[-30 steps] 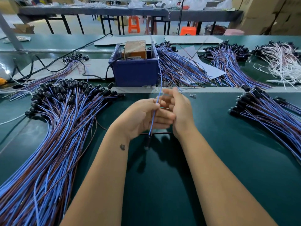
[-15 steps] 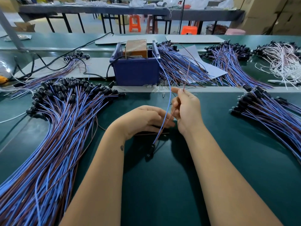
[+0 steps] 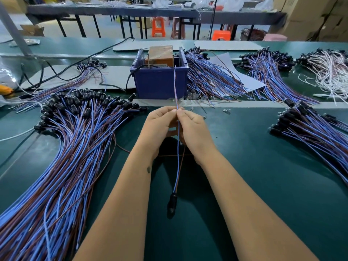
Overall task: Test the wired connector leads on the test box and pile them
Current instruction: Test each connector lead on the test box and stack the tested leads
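The free ends of the lead (image 3: 177,147) could not be made out clearly: its thin blue and brown wires rose past the fingertips and blurred against the blue bin (image 3: 160,81) behind them. Whether those tips touched anything in the bin could not be told. The fingers of both hands were mostly hidden behind the knuckles. The big pile of leads (image 3: 62,157) on the left ran off the bottom and left edges, and the pile on the right (image 3: 310,129) was cut off by the right edge.

The blue bin stood beyond the hands on the far side of a pale strip, and held a brown box (image 3: 161,55) wrapped in shiny tape (its face was not readable), with a black cable (image 3: 130,80) leaving the bin on the left.

The lead was 1 blue wire and 1 brown wire joined at a black connector (image 3: 172,203), which hung low between the forearms over the green table (image 3: 254,185). The left hand (image 3: 160,127) and right hand (image 3: 194,129) met at the fingertips and pinched the 2 wires together, both hands curled, above the table's near half.
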The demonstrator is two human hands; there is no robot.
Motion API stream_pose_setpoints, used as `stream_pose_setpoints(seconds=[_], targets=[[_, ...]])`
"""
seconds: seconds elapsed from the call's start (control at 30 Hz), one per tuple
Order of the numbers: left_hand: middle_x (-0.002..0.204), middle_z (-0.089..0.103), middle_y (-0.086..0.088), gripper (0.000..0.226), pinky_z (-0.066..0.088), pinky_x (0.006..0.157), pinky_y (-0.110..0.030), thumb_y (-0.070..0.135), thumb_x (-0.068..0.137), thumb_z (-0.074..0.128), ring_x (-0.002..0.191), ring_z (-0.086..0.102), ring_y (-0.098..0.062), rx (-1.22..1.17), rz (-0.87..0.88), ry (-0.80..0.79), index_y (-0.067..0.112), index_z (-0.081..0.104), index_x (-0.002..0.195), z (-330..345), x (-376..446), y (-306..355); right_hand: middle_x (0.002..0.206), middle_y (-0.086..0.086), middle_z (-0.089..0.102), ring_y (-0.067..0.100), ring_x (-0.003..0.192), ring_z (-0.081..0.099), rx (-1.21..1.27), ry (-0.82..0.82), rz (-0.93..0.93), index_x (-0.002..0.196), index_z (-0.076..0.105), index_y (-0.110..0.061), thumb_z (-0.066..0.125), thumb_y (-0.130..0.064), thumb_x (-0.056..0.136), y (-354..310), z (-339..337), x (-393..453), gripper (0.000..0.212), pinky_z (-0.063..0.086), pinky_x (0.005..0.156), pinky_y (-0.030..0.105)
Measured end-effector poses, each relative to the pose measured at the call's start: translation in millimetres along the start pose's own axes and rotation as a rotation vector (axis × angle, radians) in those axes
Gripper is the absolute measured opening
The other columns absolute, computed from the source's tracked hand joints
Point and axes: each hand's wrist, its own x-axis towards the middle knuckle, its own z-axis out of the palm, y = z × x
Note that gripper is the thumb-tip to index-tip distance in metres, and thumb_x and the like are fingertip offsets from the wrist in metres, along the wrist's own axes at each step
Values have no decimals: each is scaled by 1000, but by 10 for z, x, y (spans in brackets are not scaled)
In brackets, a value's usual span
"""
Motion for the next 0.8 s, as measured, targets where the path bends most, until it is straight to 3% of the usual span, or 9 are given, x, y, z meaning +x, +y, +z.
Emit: stream_pose_setpoints(seconds=[0.07,0.13,0.2,0.3,0.37,0.53,0.67,0.73,0.8], targets=[[82,73,-2,23,55,62,-23,10,100,51,73,68,-11,-7,20,17,13,73,93,-6,3,0,93,3,75,15,92,70,-96,12,-53,101,72,-8,42,-18,104,20,-14,9,31,55,86,34],[80,72,-2,24,54,61,-22,12,100,51,72,68,-10,-39,22,25,12,73,92,-1,4,-2,65,-20,66,-5,66,62,-134,-8,-98,86,69,-18,42,-18,104,11,-27,-6,33,47,64,15],[74,71,-1,25,54,59,-22,13,99,52,66,68,-10,-58,24,58,13,72,85,-7,5,0,48,-24,54,-7,50,51,-137,31,-106,74,63,-22,41,-20,104,5,-7,-32,37,35,52,7],[73,72,-1,23,55,59,-23,14,89,54,67,69,-12,0,39,175,15,69,72,-65,32,-18,44,-16,44,4,50,40,-134,179,-126,68,58,-12,41,-22,101,35,-1,-30,38,34,57,23],[61,66,1,19,51,51,-22,11,85,50,55,63,-12,-8,42,253,14,64,73,-120,73,-29,45,-13,38,10,52,35,-135,258,-139,64,54,-15,43,-22,98,55,-17,-17,36,31,59,32],[41,34,6,29,28,36,-17,1,88,31,35,28,-11,-9,-64,296,12,57,98,-168,163,-64,43,-11,36,7,45,31,-175,307,-189,74,56,-27,42,-19,96,93,-40,-11,27,28,52,29],[45,40,9,21,36,39,-17,16,102,39,37,37,-8,71,-21,301,18,56,90,-177,153,-110,48,-18,45,6,48,38,-271,343,-191,81,55,-27,41,-21,97,105,-57,0,22,30,54,30],[52,46,6,24,37,40,-18,8,99,39,38,43,-8,68,-50,333,16,57,85,-182,178,-116,49,-19,46,7,49,39,-305,357,-181,80,57,-26,43,-19,96,108,-80,13,22,30,54,30],[53,42,4,27,27,36,-16,2,95,37,36,34,-7,23,-88,345,14,58,84,-195,197,-106,49,-16,47,8,50,38,-334,366,-177,79,59,-24,45,-17,94,116,-107,28,22,30,54,30]])
